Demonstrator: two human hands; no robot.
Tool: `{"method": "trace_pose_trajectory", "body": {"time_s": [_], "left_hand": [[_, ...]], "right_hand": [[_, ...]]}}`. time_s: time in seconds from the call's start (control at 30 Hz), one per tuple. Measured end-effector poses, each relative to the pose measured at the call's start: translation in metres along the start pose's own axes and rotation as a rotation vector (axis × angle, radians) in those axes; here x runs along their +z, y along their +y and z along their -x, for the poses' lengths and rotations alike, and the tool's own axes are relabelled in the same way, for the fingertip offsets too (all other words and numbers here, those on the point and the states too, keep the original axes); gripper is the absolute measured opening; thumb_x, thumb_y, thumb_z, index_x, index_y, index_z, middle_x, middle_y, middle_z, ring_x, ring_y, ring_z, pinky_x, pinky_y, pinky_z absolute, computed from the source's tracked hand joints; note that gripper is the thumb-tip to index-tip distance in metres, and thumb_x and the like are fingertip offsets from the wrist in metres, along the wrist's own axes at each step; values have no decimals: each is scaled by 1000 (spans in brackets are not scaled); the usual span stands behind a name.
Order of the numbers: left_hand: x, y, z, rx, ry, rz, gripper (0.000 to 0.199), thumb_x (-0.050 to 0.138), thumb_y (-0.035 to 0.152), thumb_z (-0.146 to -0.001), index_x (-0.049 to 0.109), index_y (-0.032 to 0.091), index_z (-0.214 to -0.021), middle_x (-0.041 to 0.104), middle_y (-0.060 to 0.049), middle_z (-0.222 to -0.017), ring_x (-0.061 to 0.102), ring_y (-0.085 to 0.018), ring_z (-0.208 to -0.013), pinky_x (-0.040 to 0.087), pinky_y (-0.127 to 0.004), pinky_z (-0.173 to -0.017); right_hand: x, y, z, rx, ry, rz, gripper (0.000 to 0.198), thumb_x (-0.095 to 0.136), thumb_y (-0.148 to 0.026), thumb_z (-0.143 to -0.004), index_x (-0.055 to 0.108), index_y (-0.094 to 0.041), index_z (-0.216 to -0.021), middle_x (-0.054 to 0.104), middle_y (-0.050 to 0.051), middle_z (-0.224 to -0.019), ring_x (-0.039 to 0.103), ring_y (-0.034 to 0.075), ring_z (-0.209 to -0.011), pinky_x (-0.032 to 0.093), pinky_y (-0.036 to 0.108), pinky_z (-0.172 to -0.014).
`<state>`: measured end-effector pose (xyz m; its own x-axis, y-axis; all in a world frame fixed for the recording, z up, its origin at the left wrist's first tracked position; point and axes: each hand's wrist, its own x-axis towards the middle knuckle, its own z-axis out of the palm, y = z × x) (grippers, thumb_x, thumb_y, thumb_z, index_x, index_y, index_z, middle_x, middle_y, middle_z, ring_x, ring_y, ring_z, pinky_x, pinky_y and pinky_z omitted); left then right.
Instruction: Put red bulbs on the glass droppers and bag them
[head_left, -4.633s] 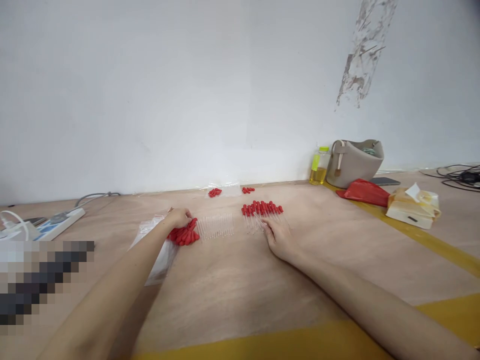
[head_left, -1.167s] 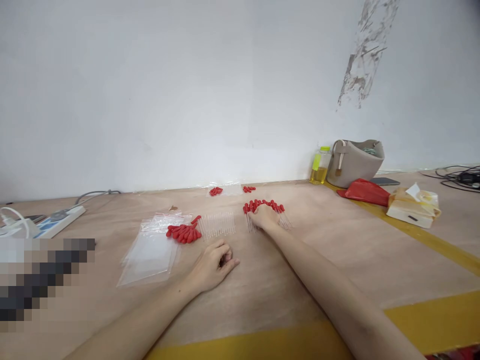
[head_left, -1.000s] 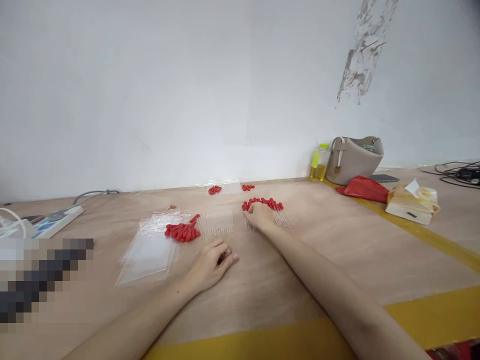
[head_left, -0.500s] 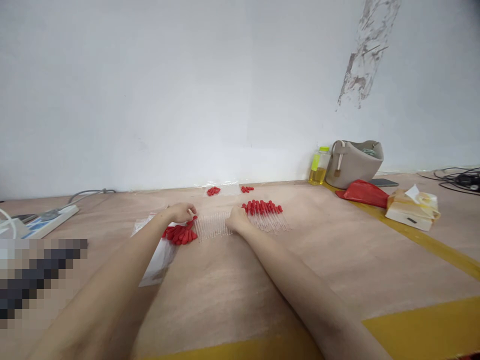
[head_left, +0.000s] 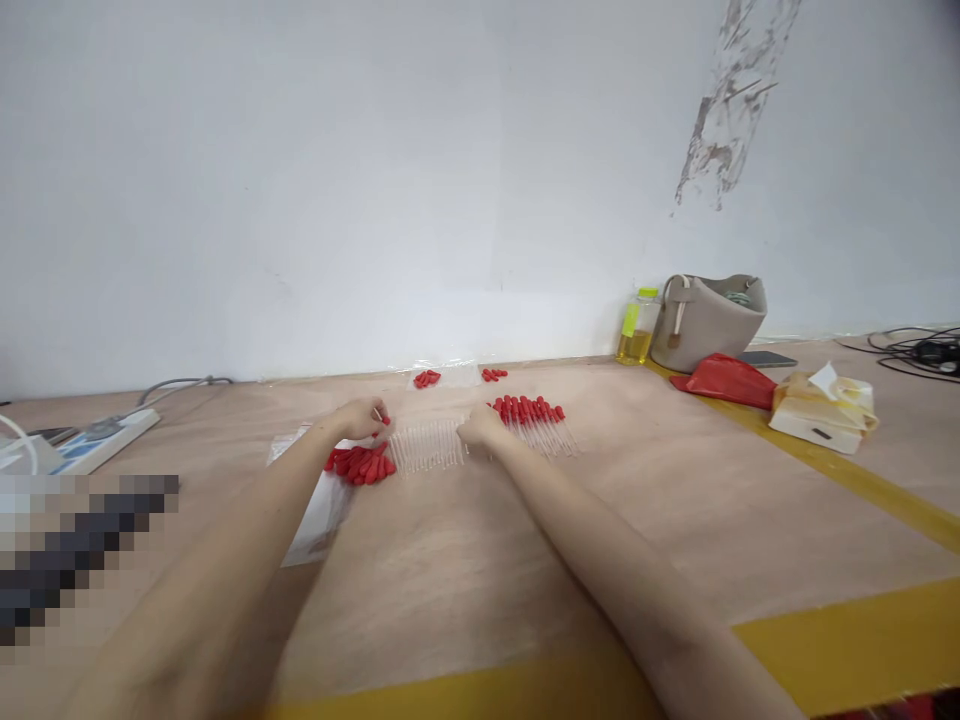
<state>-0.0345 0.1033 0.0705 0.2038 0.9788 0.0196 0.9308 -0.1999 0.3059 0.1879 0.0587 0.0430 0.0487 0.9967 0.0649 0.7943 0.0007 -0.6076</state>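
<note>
My left hand is closed in a pinch around a small red rubber bulb, above a pile of similar red bulbs on a clear plastic bag. My right hand has its fingers curled together at the right end of a row of thin clear tubes; what they hold is hidden. Just right of this hand lie several droppers, clear tubes with red bulbs on their far ends.
Two small groups of red pieces lie on clear plastic by the wall. To the right stand a bottle of yellow liquid, a grey bag, a red pouch and a tissue pack. A power strip is on the left.
My left hand has lifted slightly from the pile, with a red bulb now showing at its fingertips. My right hand has shifted a little to the right. The view tilts slightly.
</note>
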Motion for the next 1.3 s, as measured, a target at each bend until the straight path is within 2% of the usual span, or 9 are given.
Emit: {"method": "trace_pose_trajectory", "body": {"time_s": [0.13, 0.2, 0.23, 0.3, 0.4, 0.5, 0.63, 1.03, 1.3], "left_hand": [[3, 12, 31, 124, 271, 124, 37, 35, 30, -83, 39, 16, -117, 59, -6, -98, 57, -15, -89, 44, -25, -75], [15, 25, 54, 245, 406, 291, 40, 34, 33, -85, 34, 17, -121, 57, -6, -98, 57, -14, -86, 44, -26, -74], [23, 33, 66, 314, 402, 407, 38, 37, 34, -84, 39, 17, -117, 57, -6, -94, 57, -15, -80, 45, -27, -71], [41, 50, 88, 364, 238, 594, 34, 41, 37, -82, 46, 17, -109, 58, -3, -81, 58, -15, -72, 46, -28, -67], [66, 77, 109, 330, 66, 855, 31, 54, 36, -76, 49, 16, -99, 57, -1, -77, 59, -14, -71, 47, -28, -68], [83, 93, 117, 246, 21, 1029, 28, 63, 32, -70, 48, 16, -86, 58, 0, -74, 58, -12, -69, 46, -26, -67], [94, 96, 121, 239, -12, 1176, 26, 66, 32, -69, 47, 15, -77, 58, 1, -68, 57, -11, -66, 44, -25, -67], [94, 100, 124, 155, -43, 1317, 34, 66, 41, -67, 45, 16, -78, 58, 2, -70, 60, -11, -61, 49, -26, -62], [96, 96, 122, 240, -91, 1117, 40, 60, 47, -70, 57, 12, -89, 63, -5, -78, 59, -11, -60, 48, -26, -62]], "right_hand": [[-26, 23, 26, -132, 14, 5, 16, 50, -16, -68, 63, -13, -76, 64, 5, -75, 58, 17, -73, 40, 21, -59], [-35, 39, 43, -224, 48, 7, 18, 46, -15, -72, 63, -15, -78, 63, 3, -76, 56, 15, -76, 39, 21, -64], [-37, 48, 52, -330, 98, 5, 20, 44, -15, -74, 62, -16, -81, 62, 3, -77, 55, 14, -76, 38, 22, -66], [-37, 64, 67, -467, 171, -28, 22, 42, -14, -77, 61, -15, -89, 61, 4, -85, 54, 14, -79, 38, 23, -71], [-30, 80, 86, -587, 243, -75, 22, 42, -15, -80, 58, -15, -94, 58, 6, -86, 52, 13, -77, 39, 25, -72], [-22, 85, 100, -669, 269, -102, 21, 41, -17, -81, 58, -15, -94, 56, 5, -80, 51, 13, -71, 39, 26, -68], [-16, 82, 110, -768, 256, -104, 20, 44, -17, -82, 58, -18, -95, 57, 4, -78, 51, 13, -72, 38, 28, -71], [-14, 82, 113, -786, 261, -84, 18, 45, -20, -82, 58, -19, -94, 60, 3, -75, 52, 12, -67, 35, 29, -73], [-13, 85, 112, -815, 223, -62, 18, 46, -21, -82, 60, -19, -93, 62, 2, -75, 53, 11, -65, 33, 31, -76]]}}
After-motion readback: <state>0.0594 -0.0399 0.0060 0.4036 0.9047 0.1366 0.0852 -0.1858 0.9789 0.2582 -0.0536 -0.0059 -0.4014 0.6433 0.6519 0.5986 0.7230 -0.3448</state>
